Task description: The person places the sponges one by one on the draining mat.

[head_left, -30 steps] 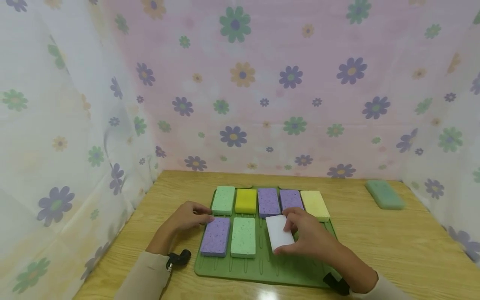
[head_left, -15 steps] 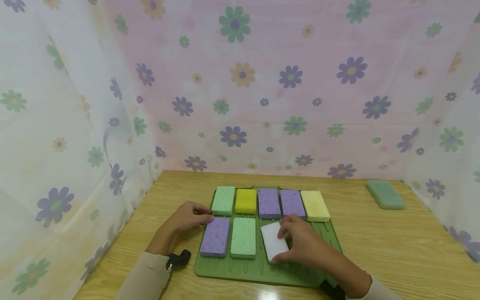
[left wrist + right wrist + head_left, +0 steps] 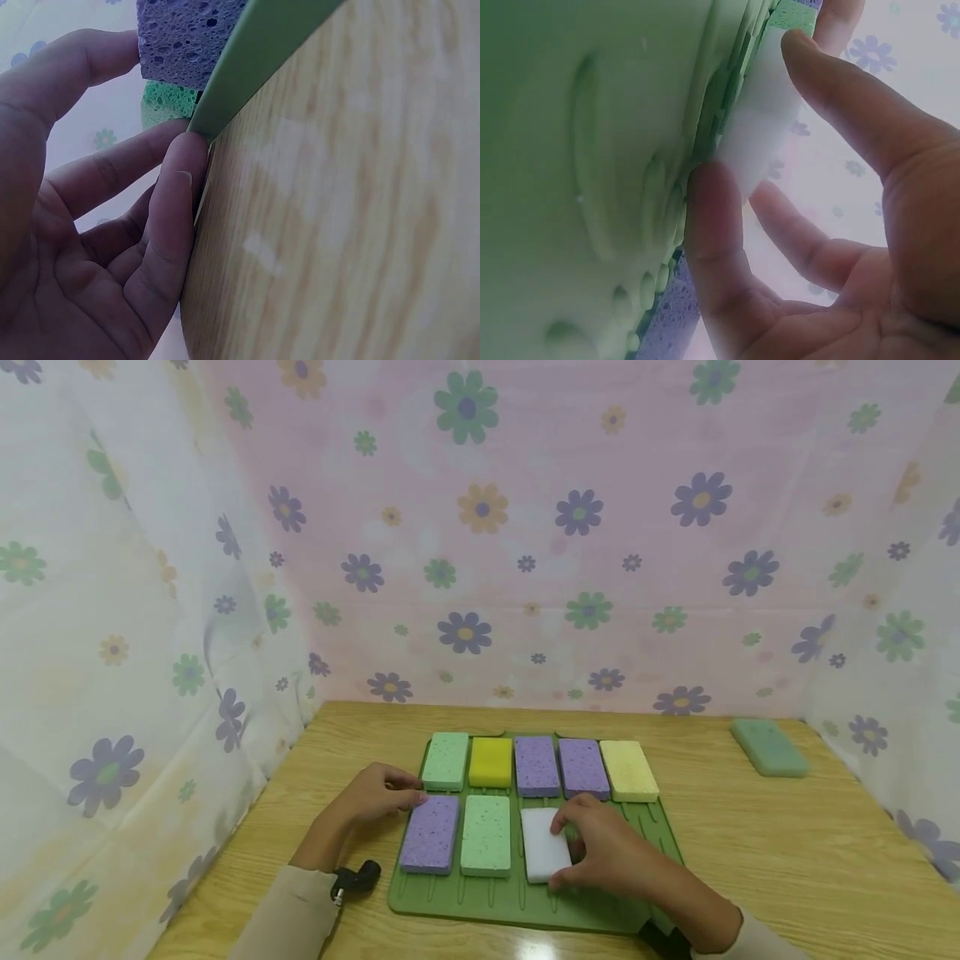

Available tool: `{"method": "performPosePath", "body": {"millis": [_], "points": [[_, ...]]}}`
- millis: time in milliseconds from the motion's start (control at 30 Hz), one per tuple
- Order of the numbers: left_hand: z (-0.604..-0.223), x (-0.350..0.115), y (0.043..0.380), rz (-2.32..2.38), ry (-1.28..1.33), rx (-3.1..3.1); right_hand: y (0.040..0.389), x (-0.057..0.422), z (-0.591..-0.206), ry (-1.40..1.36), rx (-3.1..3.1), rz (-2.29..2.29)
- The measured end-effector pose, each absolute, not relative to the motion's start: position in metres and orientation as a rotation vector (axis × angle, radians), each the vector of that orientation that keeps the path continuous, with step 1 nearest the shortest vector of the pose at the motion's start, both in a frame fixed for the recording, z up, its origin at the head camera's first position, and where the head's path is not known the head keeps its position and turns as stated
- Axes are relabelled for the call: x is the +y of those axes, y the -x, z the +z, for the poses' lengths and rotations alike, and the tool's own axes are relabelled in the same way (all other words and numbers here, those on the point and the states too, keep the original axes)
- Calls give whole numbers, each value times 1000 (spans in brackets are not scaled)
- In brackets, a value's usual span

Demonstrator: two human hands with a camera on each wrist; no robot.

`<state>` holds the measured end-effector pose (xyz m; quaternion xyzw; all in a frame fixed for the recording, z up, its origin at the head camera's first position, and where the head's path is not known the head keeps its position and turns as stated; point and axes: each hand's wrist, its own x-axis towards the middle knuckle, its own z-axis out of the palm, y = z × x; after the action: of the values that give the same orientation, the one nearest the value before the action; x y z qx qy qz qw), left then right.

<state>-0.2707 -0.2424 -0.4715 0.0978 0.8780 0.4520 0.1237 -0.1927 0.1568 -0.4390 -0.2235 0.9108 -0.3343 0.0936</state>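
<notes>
My right hand (image 3: 615, 852) pinches a plain white sponge (image 3: 543, 850) by its edges, at the front middle of a ridged green mat (image 3: 480, 902). In the right wrist view the white sponge (image 3: 759, 112) is against or just over the ridges; which of these, I cannot tell. My left hand (image 3: 377, 795) rests at the mat's left edge, fingers relaxed, its thumb touching a purple sponge (image 3: 430, 835). Between that one and the white sponge lies a pale green sponge (image 3: 486, 835). The left wrist view shows fingertips (image 3: 185, 154) against the mat's rim.
Across the mat's back row lie a pale green sponge (image 3: 446, 760), a bright yellow one (image 3: 491, 762), two purple ones (image 3: 537, 766) and a pale yellow one (image 3: 630, 771). A blue-green sponge (image 3: 770, 747) sits apart at the table's back right. Flowered cloth (image 3: 480, 568) surrounds the wooden table.
My right hand has brought the white sponge left and toward me, turning it straighter beside the front green sponge. The left hand has stayed in place.
</notes>
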Motion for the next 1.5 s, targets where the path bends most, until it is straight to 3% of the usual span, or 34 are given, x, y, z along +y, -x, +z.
{"method": "performPosePath", "body": {"millis": [1500], "points": [[-474, -242, 271, 1306, -269, 2577, 195, 159, -440, 555, 2581, -1158]]}}
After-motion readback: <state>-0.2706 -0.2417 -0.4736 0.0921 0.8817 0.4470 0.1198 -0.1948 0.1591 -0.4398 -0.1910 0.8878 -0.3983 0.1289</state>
